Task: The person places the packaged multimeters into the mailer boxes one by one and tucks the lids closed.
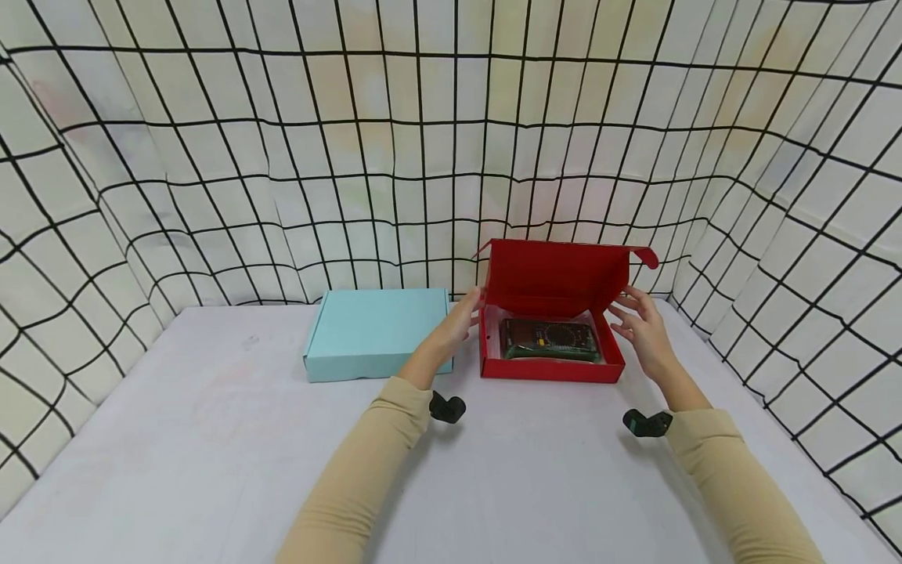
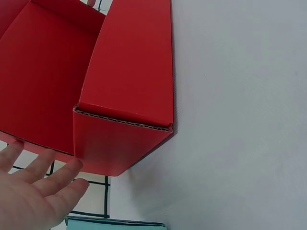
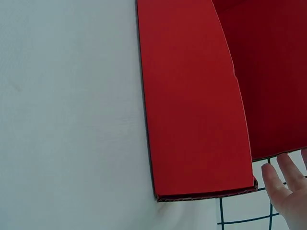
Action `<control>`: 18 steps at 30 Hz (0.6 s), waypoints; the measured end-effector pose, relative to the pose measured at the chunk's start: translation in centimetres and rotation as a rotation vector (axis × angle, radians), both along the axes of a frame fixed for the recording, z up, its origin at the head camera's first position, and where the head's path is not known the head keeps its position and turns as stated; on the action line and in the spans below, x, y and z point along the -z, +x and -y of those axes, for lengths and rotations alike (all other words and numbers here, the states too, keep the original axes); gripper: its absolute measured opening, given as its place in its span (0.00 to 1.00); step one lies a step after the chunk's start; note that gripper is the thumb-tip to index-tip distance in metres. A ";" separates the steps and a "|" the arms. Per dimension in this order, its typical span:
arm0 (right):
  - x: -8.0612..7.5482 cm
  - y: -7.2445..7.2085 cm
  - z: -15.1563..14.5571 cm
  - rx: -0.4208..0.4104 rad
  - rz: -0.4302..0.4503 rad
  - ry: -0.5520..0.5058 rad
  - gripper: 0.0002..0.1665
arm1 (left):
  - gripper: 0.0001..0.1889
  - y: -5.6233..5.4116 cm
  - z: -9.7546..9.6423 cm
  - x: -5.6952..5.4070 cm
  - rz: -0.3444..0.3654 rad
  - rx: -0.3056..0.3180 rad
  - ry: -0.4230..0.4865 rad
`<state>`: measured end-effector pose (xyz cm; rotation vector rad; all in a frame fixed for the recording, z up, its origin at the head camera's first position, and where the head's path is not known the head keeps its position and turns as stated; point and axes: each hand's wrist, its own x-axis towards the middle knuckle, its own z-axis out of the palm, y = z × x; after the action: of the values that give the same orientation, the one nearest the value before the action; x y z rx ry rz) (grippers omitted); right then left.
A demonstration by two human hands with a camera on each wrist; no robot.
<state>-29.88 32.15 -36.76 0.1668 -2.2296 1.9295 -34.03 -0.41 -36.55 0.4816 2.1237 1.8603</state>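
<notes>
A red cardboard box (image 1: 553, 370) stands with its lid (image 1: 557, 274) raised at the back of the table. Inside it lies a dark multimeter (image 1: 550, 339) in clear plastic wrapping. My left hand (image 1: 460, 319) is at the box's left side, its fingertips by the lid's edge; the left wrist view shows these fingers (image 2: 60, 177) extended and spread. On the other side, my right hand (image 1: 644, 329) has its fingers spread beside the lid's right edge. The right wrist view shows fingertips (image 3: 273, 179) at that edge.
A closed light-blue box (image 1: 380, 329) sits just left of the red box, close to my left forearm. White cloth covers the table (image 1: 211, 439). A white backdrop with a black grid (image 1: 451, 157) rises behind and at both sides.
</notes>
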 end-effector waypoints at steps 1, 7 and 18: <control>0.1 0.0 -0.1 -0.005 -0.002 0.004 0.37 | 0.34 0.1 0.0 0.0 0.001 0.001 -0.005; 0.5 0.3 -0.9 -0.018 -0.025 0.061 0.35 | 0.34 0.2 0.2 -0.1 0.014 0.012 -0.026; 1.3 0.9 -2.0 -0.039 -0.052 0.139 0.33 | 0.34 0.3 0.9 -0.4 0.034 0.033 -0.021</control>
<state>-28.94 34.20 -38.02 0.2786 -2.3433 1.7667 -33.70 -1.35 -36.19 0.4744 2.0986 1.8136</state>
